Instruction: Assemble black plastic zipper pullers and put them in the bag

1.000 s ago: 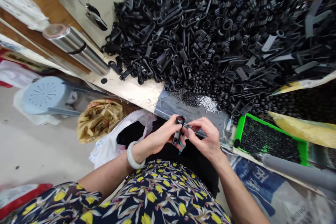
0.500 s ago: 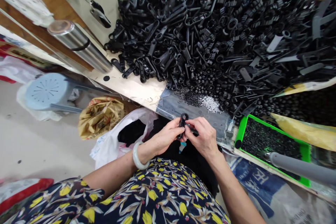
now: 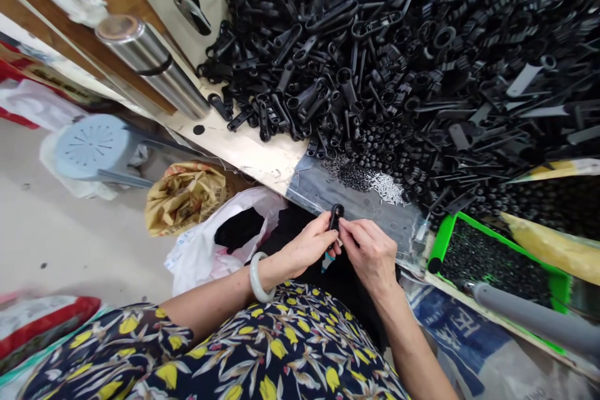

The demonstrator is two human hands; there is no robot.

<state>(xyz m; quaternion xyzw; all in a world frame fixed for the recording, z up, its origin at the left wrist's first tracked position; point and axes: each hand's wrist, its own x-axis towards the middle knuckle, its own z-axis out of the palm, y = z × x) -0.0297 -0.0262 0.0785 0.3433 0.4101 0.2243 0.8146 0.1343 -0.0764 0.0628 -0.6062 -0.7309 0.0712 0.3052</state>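
Note:
My left hand [image 3: 307, 245] is closed around a black plastic part with a ring-shaped end [image 3: 336, 211], held upright over my lap at the table's front edge. Its lower portion is hidden by my fingers and thumb. My right hand [image 3: 371, 251] is closed too, thumb and forefinger pinched against the part's side just below the ring. Whatever lies between those fingertips is too small or covered to make out. Just beyond my hands, small silver pins [image 3: 388, 189] lie in a pile beside tiny black pieces [image 3: 354, 176] on the grey table covering [image 3: 323, 190].
A large heap of black plastic parts [image 3: 328, 50] covers the back of the table. To the right stands a green tray [image 3: 440, 244] of small black pieces, crossed by a grey tube [image 3: 525, 309]. A steel flask [image 3: 154, 69], paper sack [image 3: 185, 203] and blue stool [image 3: 91, 147] are leftward.
The view has shifted, so the table's things sit slightly farther right. My right fingertips have moved up toward the ring end, and the dark piece under them no longer shows.

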